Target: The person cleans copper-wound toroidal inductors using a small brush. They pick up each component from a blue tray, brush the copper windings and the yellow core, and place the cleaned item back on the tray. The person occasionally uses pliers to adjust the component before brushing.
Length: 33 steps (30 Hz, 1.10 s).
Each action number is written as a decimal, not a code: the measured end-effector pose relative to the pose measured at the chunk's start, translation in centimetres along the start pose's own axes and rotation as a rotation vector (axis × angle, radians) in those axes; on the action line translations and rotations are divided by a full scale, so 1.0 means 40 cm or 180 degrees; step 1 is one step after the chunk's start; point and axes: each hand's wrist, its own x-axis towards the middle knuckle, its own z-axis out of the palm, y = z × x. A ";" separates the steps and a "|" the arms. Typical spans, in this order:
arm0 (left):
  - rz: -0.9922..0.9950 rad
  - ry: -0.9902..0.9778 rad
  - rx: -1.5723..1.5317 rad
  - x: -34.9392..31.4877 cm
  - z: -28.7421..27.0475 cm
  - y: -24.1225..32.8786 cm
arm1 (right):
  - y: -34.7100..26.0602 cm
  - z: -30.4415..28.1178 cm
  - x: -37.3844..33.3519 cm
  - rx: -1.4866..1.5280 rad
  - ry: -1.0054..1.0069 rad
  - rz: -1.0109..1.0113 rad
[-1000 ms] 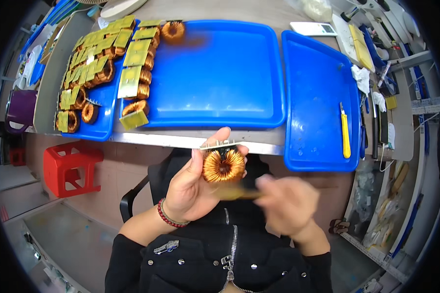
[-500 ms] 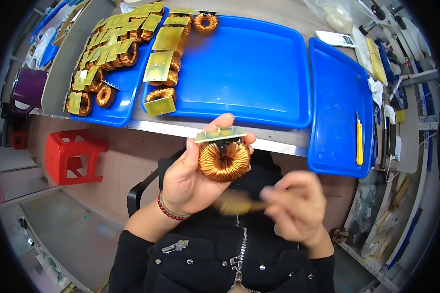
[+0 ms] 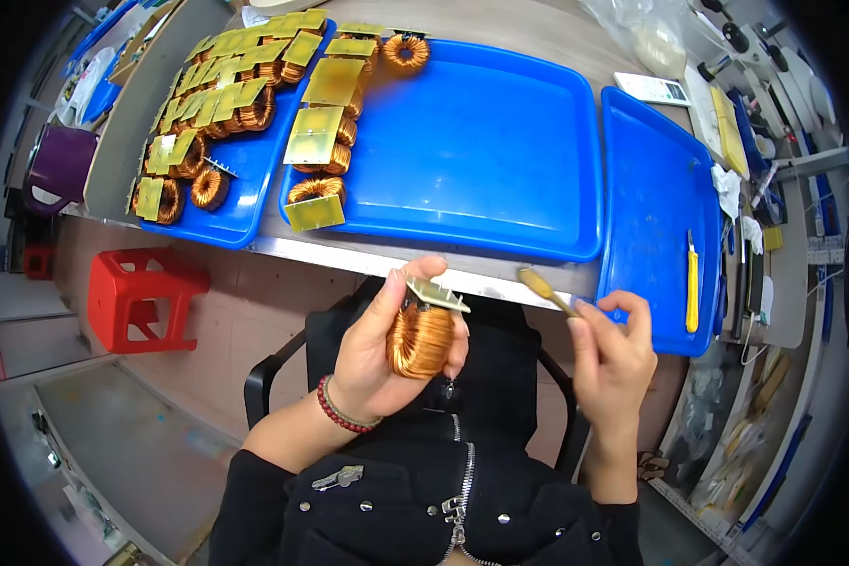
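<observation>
The left blue tray [image 3: 259, 165] holds packed rows of board-mounted copper coils [image 3: 209, 189]; the middle blue tray [image 3: 481, 141] has a column of similar coils along its left side and another near its far-left corner. In the right blue tray [image 3: 651, 217] lies a yellow utility knife [image 3: 692, 292]. The left hand [image 3: 363, 363] grips a toroidal coil [image 3: 419, 341] before the middle tray; the right hand [image 3: 618, 358] pinches a brush-like tool [image 3: 536, 281]. Half a second ago, the tool was lower, below the coil, which has since turned sideways.
</observation>
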 end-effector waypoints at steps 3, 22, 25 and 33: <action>-0.0021 0.0745 0.0487 0.013 0.031 -0.016 | -0.022 -0.016 -0.009 0.0607 0.0514 -0.0752; -0.0321 0.0229 0.0586 0.024 0.017 -0.023 | -0.020 0.007 0.004 -0.0051 0.0123 -0.1127; -0.0251 0.0274 0.0674 0.018 0.027 -0.018 | 0.008 -0.028 0.025 0.0165 0.0897 -0.0293; -0.0053 -0.0002 0.0791 0.029 0.034 -0.014 | -0.043 -0.015 -0.015 0.1279 -0.1383 -0.1108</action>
